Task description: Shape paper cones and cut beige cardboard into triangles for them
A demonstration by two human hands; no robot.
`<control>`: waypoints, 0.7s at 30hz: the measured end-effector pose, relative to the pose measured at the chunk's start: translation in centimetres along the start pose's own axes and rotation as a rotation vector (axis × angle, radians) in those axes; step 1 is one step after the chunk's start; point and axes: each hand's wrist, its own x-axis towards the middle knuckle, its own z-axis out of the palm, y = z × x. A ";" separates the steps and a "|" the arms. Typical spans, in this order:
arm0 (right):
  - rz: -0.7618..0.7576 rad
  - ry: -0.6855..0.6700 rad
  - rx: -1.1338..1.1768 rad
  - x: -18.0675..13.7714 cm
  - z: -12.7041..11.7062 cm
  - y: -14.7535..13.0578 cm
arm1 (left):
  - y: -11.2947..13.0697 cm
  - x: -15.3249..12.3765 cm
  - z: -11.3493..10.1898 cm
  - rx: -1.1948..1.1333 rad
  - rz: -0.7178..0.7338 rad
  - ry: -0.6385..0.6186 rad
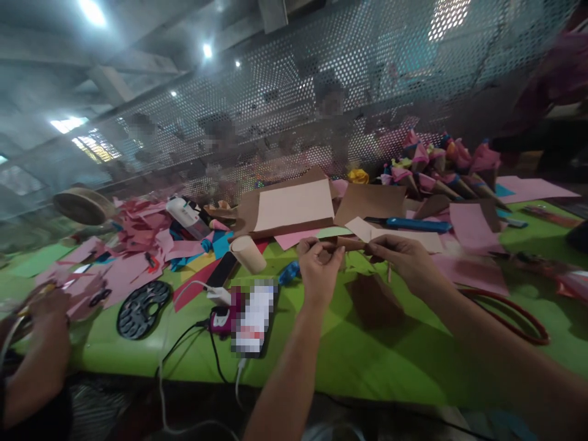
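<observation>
A small piece of brown paper (351, 243), seemingly folded or rolled, is stretched between my two hands above the green table. My left hand (319, 266) pinches its left end, and my right hand (402, 257) grips the right end with thumb and fingers. A flat brown paper piece (374, 300) lies on the table below them. Beside my left hand sits a crumpled blue paper (289, 272). Just behind my right hand are a pale paper strip (422, 239) and a blue-handled cutter (418, 225).
A phone (255, 318), charging cables, a cardboard tube (248, 254) and a black palette (143, 309) lie to the left. Behind are a cardboard piece with white paper (294, 205) and wrapped paper cones (450, 162). A red hoop (509, 312) lies right. Another person's hand (46, 306) is far left.
</observation>
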 end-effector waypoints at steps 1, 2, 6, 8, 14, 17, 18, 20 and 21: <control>0.012 -0.002 0.010 0.0 0.0 0.0 | 0.1 0.0 0.0 -0.014 0.007 -0.013; 0.023 0.002 0.018 0.1 0.0 0.1 | 0.1 -0.1 0.0 -0.028 0.013 -0.030; 0.041 -0.020 0.008 0.1 0.2 -0.1 | 0.4 0.1 -0.4 -0.019 0.023 -0.082; 0.031 -0.075 -0.036 0.0 0.3 -0.4 | 0.5 0.2 -0.6 0.005 0.015 -0.092; 0.035 -0.173 -0.091 -0.1 0.3 -0.8 | 0.7 0.3 -0.6 -0.097 -0.043 -0.169; 0.009 -0.164 -0.091 0.0 0.3 -0.5 | 0.8 0.3 -0.6 -0.209 -0.121 -0.286; -0.003 -0.159 -0.097 0.1 0.2 -0.4 | 0.8 0.3 -0.7 -0.225 -0.135 -0.313; -0.019 -0.160 -0.110 0.1 0.2 -0.3 | 0.7 0.4 -0.7 -0.215 -0.142 -0.323; -0.022 -0.160 -0.112 0.1 0.2 -0.3 | 0.7 0.5 -0.7 -0.196 -0.139 -0.317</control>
